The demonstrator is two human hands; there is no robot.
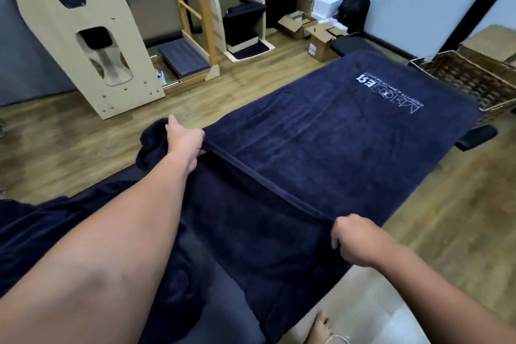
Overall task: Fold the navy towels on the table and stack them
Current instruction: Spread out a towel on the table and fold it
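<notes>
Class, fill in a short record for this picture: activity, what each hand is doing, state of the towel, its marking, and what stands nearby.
activity: folding a navy towel spread flat on a table
left hand: grips the towel's raised edge at the far corner
right hand: grips the same edge at the near corner
towel state: mostly flat, the held edge lifted and taut
marking: white logo near the far end
nearby: wicker basket on the right, cardboard boxes on the floor
</notes>
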